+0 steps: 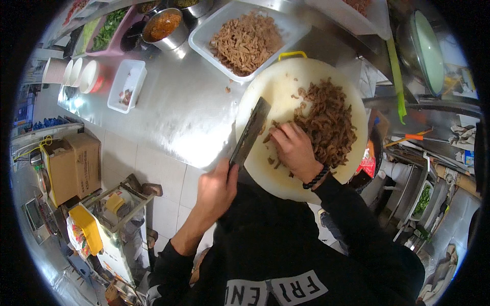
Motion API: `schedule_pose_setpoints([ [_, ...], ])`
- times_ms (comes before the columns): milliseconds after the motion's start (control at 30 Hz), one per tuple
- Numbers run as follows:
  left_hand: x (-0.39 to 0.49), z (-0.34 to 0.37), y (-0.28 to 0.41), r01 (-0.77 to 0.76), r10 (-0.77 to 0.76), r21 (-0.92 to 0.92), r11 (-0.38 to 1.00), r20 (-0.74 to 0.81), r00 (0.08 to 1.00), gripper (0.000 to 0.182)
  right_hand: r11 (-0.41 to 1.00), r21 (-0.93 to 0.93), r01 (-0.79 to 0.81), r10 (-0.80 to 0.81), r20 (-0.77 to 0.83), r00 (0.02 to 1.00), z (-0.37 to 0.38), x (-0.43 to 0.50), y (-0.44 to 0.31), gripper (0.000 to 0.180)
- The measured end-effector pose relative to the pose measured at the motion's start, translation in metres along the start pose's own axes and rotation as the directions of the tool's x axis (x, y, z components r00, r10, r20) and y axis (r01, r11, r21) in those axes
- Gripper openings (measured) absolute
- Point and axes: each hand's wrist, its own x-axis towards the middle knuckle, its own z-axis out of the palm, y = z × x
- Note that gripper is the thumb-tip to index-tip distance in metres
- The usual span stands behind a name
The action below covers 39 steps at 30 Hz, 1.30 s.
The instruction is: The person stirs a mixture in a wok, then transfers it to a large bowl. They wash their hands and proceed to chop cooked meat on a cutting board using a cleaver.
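Observation:
My left hand (217, 185) grips the handle of a cleaver (250, 132), whose dark blade stands on edge over the left part of a round, pale cutting board (254, 91). Just right of the blade, my right hand (293, 147), with a black braided cord on its wrist, has its fingers curled down on a few brown meat strips. A large heap of cooked-looking brown meat strips (329, 122) covers the right half of the board, partly behind the right hand. Small scraps lie near the fingers. A yellow handle (293, 54) shows at the board's far edge.
Beyond the board, a clear plastic tub (199, 40) holds more meat strips on the steel counter (172, 95). A small white tray (115, 97), paper cups (90, 76) and a metal pot of red sauce (162, 28) stand to the left. A green strap (396, 76) hangs at right.

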Motion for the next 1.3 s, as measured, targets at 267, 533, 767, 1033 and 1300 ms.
schedule_pose_setpoints([
  [267, -0.034, -0.009, -0.006, -0.059, 0.055, 0.076, 0.995, 0.056, 0.997, 0.016, 0.999, 0.036, -0.002, 0.003, -0.041, 0.999, 0.008, -0.001, -0.002, 0.031],
  [533, -0.022, -0.015, -0.012, -0.059, 0.041, 0.083, 0.995, 0.199, 0.979, 0.015, 1.0, 0.016, 0.027, -0.025, -0.067, 0.997, 0.009, -0.003, 0.002, 0.03],
  [767, -0.003, 0.006, -0.007, 0.034, -0.032, -0.088, 0.996, 0.021, 0.999, 0.014, 0.998, -0.04, 0.053, -0.056, -0.074, 0.996, -0.005, -0.004, 0.0, 0.031],
  [1033, -0.01, -0.008, -0.009, -0.012, 0.019, -0.05, 0.999, 0.14, 0.99, 0.018, 0.993, -0.049, -0.11, 0.113, 0.075, 0.991, -0.025, -0.029, -0.013, 0.026],
  [1300, -0.006, -0.006, 0.006, 0.043, -0.039, -0.059, 0.997, 0.06, 0.997, 0.019, 0.984, 0.015, -0.177, 0.171, 0.19, 0.967, -0.033, -0.031, -0.021, 0.023],
])
